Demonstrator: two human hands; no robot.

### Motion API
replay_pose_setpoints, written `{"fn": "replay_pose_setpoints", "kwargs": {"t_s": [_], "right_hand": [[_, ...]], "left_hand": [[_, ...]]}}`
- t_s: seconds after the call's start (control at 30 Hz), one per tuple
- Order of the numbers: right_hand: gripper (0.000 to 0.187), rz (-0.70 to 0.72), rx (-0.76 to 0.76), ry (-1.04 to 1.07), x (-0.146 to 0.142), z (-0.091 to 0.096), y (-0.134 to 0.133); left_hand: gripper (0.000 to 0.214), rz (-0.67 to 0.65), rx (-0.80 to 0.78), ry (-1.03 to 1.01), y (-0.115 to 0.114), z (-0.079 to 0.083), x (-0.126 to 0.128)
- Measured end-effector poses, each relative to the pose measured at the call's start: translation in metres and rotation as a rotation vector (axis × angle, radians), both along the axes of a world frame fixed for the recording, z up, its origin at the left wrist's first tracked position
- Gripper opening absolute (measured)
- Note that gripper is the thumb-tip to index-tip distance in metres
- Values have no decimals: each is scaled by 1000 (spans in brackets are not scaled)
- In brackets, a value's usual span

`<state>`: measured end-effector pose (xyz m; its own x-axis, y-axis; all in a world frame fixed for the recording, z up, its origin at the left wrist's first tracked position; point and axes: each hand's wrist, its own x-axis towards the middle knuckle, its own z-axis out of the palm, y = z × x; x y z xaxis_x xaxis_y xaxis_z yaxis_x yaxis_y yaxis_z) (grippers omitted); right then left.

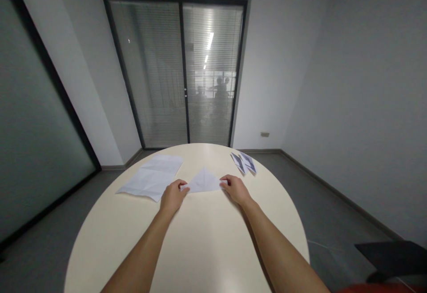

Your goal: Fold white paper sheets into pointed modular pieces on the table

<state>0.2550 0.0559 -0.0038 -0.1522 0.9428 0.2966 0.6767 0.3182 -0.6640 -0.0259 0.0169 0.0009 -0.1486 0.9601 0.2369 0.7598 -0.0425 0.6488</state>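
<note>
Thumb and fingers pinched at both ends: the left hand and right hand each held a corner of the folded paper triangle. It lay between them on the table, long edge spanning hand to hand, apex pointing away.

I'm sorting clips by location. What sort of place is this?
Probably a small office meeting room: it has a round, cream-coloured table, tall black-framed glass panels with horizontal blinds, and a plain pale wall.
</note>
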Motion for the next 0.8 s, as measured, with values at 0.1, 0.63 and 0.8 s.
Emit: {"fn": "replay_pose_setpoints", "kwargs": {"t_s": [0.1,0.63,0.8], "right_hand": [[23,-20,-13,6,1,-3,2],[26,-40,-87,-96,2,0,-1],[21,-78,-103,-190,-1,7,-7]], "left_hand": [[23,6,-23,26,1,-1,-1],[16,2,-78,17,1,-5,-2],[20,4,-98,43,0,-4,-1]]}}
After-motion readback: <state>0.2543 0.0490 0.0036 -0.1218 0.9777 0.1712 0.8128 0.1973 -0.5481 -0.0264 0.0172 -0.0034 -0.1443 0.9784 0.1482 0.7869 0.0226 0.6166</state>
